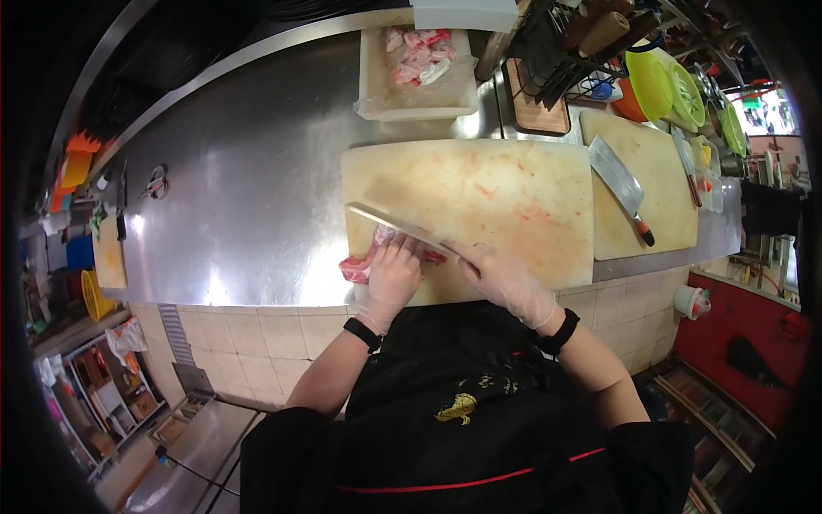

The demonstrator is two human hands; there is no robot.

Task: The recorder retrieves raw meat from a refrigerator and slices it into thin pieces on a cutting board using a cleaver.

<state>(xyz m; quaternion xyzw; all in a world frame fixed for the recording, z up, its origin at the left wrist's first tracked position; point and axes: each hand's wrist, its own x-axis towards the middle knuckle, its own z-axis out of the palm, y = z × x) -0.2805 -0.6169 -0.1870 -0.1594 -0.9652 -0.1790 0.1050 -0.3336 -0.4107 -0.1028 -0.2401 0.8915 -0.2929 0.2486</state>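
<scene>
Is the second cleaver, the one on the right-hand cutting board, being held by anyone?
No: the cleaver lies flat on the smaller cutting board, with no hand near it.

**One head-worn fisheye view, looking steeply down**

The single view comes from the person's head and faces almost straight down over the steel tabletop [248, 180]. It sits close: the left hand [394, 276] and right hand [505, 278] lie just below the picture's middle, with both forearms entering from the lower edge and the person's dark apron filling the bottom. Beyond the hands the cutting board [505, 193] spreads across the centre. The wide lens bends the tabletop's far rim into an arc and darkens the corners. Floor tiles show left of the hands.
</scene>
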